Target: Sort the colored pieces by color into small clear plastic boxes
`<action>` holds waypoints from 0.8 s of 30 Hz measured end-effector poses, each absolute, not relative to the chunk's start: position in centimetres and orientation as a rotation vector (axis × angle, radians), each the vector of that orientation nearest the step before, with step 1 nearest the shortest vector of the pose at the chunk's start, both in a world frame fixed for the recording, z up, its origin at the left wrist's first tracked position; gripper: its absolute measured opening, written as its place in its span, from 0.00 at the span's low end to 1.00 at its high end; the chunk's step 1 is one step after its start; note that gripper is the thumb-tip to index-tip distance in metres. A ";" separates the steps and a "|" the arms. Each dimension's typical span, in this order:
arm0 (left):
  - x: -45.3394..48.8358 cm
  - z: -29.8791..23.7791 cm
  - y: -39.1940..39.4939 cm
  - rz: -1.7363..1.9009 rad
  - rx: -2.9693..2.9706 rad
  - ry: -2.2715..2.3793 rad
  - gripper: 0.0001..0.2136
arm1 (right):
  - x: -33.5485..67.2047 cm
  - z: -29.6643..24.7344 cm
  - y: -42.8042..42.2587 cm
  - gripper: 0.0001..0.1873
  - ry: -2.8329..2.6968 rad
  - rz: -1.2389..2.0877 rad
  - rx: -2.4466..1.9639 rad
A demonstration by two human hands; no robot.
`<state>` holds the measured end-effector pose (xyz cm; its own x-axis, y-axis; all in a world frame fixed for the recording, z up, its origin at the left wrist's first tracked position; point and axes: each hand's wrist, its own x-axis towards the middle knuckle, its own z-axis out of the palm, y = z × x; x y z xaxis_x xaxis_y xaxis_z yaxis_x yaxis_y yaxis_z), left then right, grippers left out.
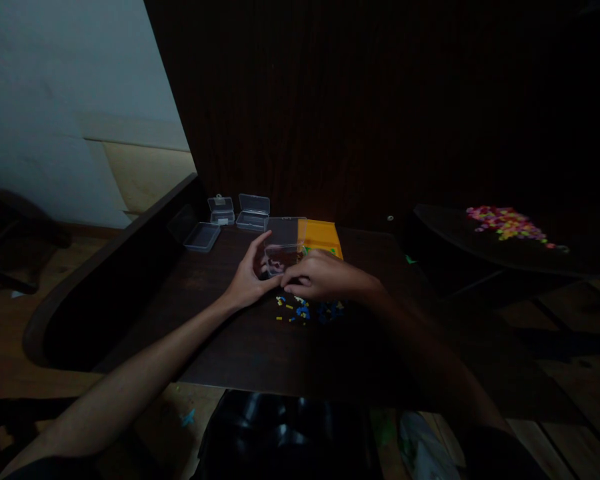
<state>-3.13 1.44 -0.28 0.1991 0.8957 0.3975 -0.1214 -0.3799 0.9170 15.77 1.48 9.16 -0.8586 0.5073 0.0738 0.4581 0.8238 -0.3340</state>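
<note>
My left hand [249, 277] is wrapped round the left side of a clear plastic box [283, 251], thumb along its near edge and fingers behind. The box's clear lid [281, 229] stands open at the back. Small dark reddish bits appear inside, too dim to name. My right hand [316, 275] is at the box's near right edge, its fingers curled together; anything in them is hidden. Just below the hands, small blue, yellow and white plastic pieces [303, 311] lie scattered on the dark wooden table [240, 360].
Behind the box lies a yellow tray [321, 235] with green bits in it. Several clear boxes, including an open box [253, 220] and a shallow box [203, 237], stand at the back left. Colourful small pieces [510, 223] are heaped on a dark surface to the right.
</note>
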 end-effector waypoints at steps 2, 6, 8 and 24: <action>-3.3 -0.5 1.8 1.372 1.514 0.797 0.45 | 15.4 8.3 1.3 0.09 -2.943 0.460 -0.710; -3.7 -0.7 2.3 1.386 1.482 0.845 0.45 | 14.7 6.4 1.1 0.09 -3.077 0.360 -0.782; -3.9 -0.7 2.4 1.398 1.477 0.862 0.45 | 14.4 5.8 1.0 0.10 -3.116 0.310 -0.849; -3.9 -0.6 2.4 1.419 1.511 0.861 0.44 | 14.4 5.0 1.5 0.10 -3.132 0.265 -0.965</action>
<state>-3.88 2.36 -0.57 0.1120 0.9135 0.3910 -0.0749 -0.3846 0.9200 14.35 1.46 5.00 -0.8181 0.5442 -0.1857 0.5677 0.8158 -0.1101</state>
